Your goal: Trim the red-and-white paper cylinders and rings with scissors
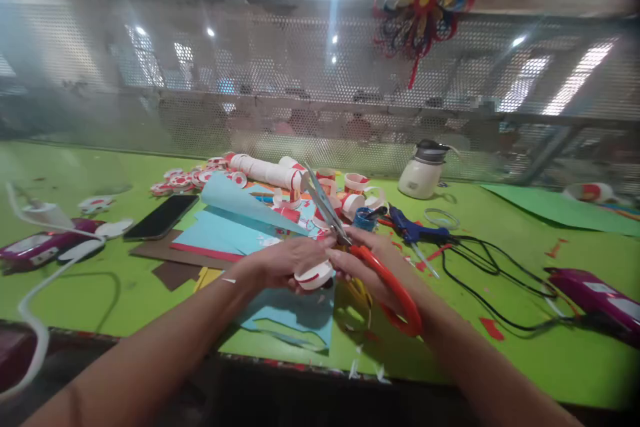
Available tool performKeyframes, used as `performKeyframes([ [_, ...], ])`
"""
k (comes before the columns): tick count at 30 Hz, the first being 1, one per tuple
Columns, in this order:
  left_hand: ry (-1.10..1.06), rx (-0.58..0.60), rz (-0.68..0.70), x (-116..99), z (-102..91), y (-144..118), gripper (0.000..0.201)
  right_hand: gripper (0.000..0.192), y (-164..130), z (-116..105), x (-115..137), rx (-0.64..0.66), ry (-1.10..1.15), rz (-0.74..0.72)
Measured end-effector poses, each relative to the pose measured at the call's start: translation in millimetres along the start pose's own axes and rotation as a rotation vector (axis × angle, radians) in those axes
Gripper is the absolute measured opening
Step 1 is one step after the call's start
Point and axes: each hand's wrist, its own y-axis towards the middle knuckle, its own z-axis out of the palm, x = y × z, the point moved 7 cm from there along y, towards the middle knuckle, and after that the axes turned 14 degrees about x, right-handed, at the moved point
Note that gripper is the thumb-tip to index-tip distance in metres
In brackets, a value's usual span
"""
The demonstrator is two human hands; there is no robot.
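Orange-handled scissors point(393, 283) rest in my right hand point(367, 267), their blades slanting up and to the left. The fingers of my right hand are bent and close to my left hand point(295, 257). A small round white piece with a red stripe point(314, 276) is gripped in my left hand. Some of my left fingers are hidden behind it. Just below both hands lie light blue paper point(295, 310) and a yellow looped item point(356, 300) whose kind I cannot make out.
White and red paper rings point(356, 181) and a white roll point(265, 170) lie behind the hands. A phone point(161, 217) sits left. To the right are a blue glue gun point(415, 227), black cords, a purple device point(595, 300) and a white jug point(423, 173). The table's front edge is near.
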Motion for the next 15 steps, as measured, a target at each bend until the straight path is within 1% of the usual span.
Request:
performKeyframes([
  [2, 0.034, -0.021, -0.047, 4, -4.5, -1, 0.04, 0.018, 0, 2, -3, 0.001, 0.092, 0.004],
  [4, 0.054, -0.046, -0.025, 4, -9.3, -1, 0.038, 0.012, 0, 3, -8, -0.021, 0.188, 0.007],
  [7, 0.09, -0.016, -0.018, 3, -9.0, 0, 0.039, 0.013, 3, 7, -19, -0.013, 0.321, 0.031],
  [9, 0.142, -0.023, -0.07, 5, -8.2, 0, 0.04, 0.014, 5, 9, -26, -0.006, 0.376, 0.051],
  [12, 0.193, -0.063, -0.14, 6, -7.9, 0, 0.045, 0.015, 7, 9, -30, -0.014, 0.404, 0.08],
  [15, 0.147, -0.124, -0.123, 7, -11.5, 0, 0.041, 0.015, 6, 6, -24, -0.019, 0.343, 0.074],
])
